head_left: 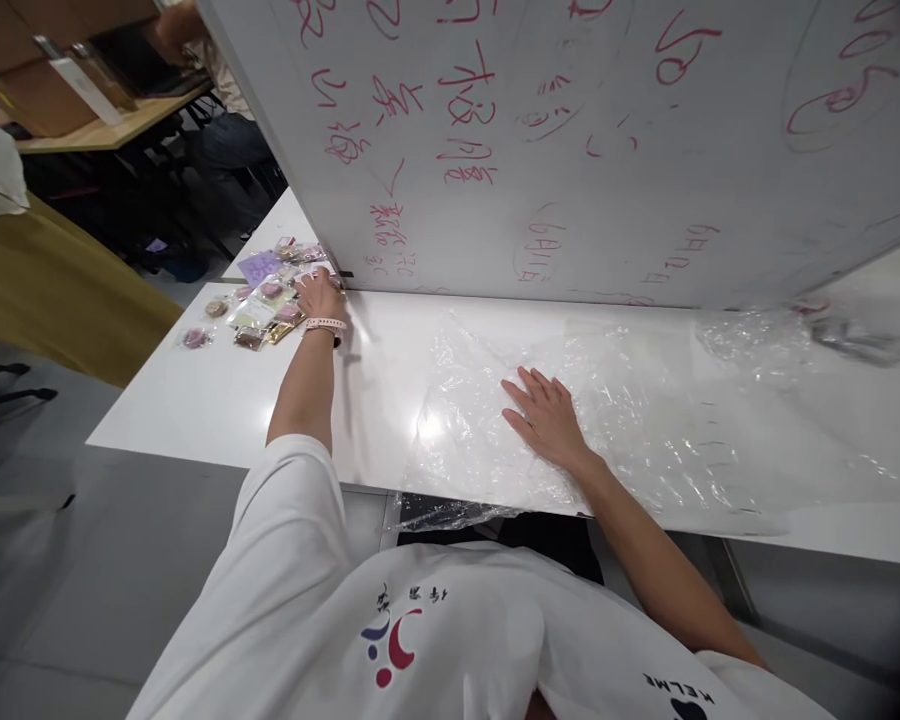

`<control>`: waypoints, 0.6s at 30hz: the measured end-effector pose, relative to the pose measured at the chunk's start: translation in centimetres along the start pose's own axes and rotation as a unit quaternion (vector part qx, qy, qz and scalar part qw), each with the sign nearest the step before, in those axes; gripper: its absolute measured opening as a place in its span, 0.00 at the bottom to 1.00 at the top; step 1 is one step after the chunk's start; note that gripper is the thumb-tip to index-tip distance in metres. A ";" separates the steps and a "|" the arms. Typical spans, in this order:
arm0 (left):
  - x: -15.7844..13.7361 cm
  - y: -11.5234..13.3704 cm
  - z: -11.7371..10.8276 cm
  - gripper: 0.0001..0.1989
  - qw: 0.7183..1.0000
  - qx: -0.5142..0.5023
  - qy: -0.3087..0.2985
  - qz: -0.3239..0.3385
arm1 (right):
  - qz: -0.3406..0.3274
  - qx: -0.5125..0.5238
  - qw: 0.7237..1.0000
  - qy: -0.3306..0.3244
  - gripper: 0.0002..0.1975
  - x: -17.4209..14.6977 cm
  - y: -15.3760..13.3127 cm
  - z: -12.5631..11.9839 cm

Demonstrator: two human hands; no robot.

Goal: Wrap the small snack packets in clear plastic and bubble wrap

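Note:
My left hand (320, 297), with a pale band at the wrist, reaches onto the right side of a pile of small clear packets (255, 310). Its fingers look spread over the packets; the tips are partly hidden. Pink and brown round pieces show inside several packets, and a purple packet (259, 267) lies at the back of the pile. My right hand (547, 420) rests palm down, fingers apart, on a wide sheet of clear plastic film (637, 420). Wrinkled and shiny, the film covers the table in front of me and hangs over the near edge.
A whiteboard (570, 200) with red handwriting stands upright along the back of the white table (165, 410). Crumpled clear plastic (757, 340) lies at the right. At the upper left, a person (229, 130) sits near a wooden desk (112, 135) with cardboard boxes.

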State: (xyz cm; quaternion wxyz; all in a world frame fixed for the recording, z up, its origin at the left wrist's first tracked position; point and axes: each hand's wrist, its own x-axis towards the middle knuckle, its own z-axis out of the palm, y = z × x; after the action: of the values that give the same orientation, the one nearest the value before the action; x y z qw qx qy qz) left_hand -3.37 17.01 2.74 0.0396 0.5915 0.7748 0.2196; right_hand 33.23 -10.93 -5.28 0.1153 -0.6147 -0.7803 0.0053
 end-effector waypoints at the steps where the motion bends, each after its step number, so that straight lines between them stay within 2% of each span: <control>1: 0.2 0.3 0.6 0.18 1.000 0.014 -0.001 -0.005 | -0.001 -0.001 1.000 0.001 0.27 0.0 0.0 0.0; 4: 0.5 0.6 2.0 0.16 0.998 0.054 0.017 0.001 | -0.003 -0.004 1.000 0.003 0.27 0.0 0.1 0.1; 7: 0.6 0.2 2.3 0.14 0.998 0.063 0.027 0.014 | -0.001 -0.001 1.000 0.004 0.27 0.1 0.1 0.2; 10: 0.5 -0.5 1.5 0.14 0.997 0.045 0.056 0.016 | 0.005 0.009 1.000 -0.001 0.28 0.0 0.0 0.0; 13: -0.3 -0.9 -0.5 0.17 0.995 -0.001 0.099 0.022 | 0.011 0.026 1.000 -0.014 0.28 0.1 -0.1 -0.2; 16: -4.1 0.4 -3.1 0.15 0.979 -0.084 0.153 0.103 | 0.001 0.049 0.998 -0.028 0.29 0.4 0.0 -0.3; 17: -6.4 1.2 -3.7 0.13 0.968 -0.127 0.157 0.152 | -0.009 0.059 0.998 -0.034 0.29 0.6 0.2 -0.3; 18: -9.3 2.3 -4.1 0.12 0.950 -0.183 0.133 0.217 | -0.022 0.072 0.996 -0.041 0.29 0.8 0.3 -0.3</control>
State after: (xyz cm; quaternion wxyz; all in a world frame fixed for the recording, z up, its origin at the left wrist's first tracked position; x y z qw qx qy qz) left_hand 0.11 7.62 5.42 -0.0050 0.6938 0.5724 0.4370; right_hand 33.43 -10.12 -4.92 0.1272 -0.5868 -0.7952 0.0841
